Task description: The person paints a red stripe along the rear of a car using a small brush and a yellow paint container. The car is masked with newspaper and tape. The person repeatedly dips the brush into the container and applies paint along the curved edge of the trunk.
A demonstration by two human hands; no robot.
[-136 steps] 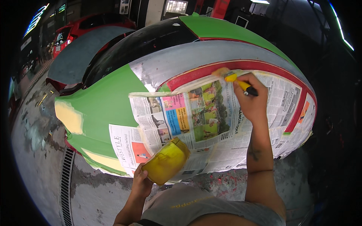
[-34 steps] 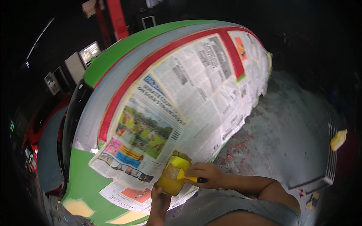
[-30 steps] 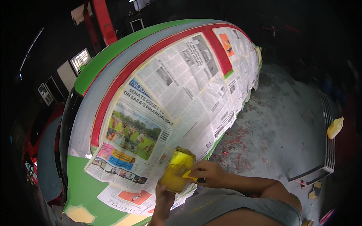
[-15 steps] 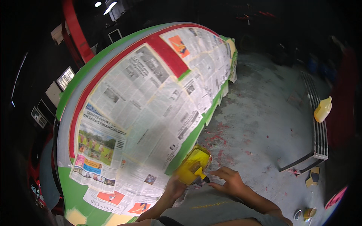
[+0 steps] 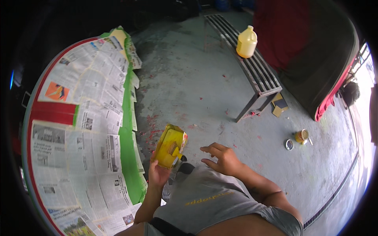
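My left hand (image 5: 159, 173) grips the lower edge of a yellow paint-smeared tray (image 5: 168, 138), tilted in front of my shirt. A small yellow-coated tool (image 5: 176, 154) with a dark end rests in the tray, its end sticking out past the right rim; whether it is a brush or a spreader I cannot tell. My right hand (image 5: 223, 158) hovers to the right of the tray, thumb and fingers apart and nothing between them. To the left stretches a large curved surface masked with newspaper (image 5: 94, 157), with red (image 5: 53, 113) and green (image 5: 126, 114) areas showing.
A slatted metal bench (image 5: 252, 72) stands ahead to the right, bearing a pale yellow jug (image 5: 247, 42). Beyond it hangs a dark and red cover (image 5: 311, 51). On the stained grey floor sit an opened can (image 5: 302, 136), a round lid (image 5: 289, 144) and some sanding-pad-like pieces (image 5: 280, 104).
My view has swung right, away from the masked surface and toward the bench and cans. The tray stays in my left hand. My right hand has drawn farther from the tool's dark end.
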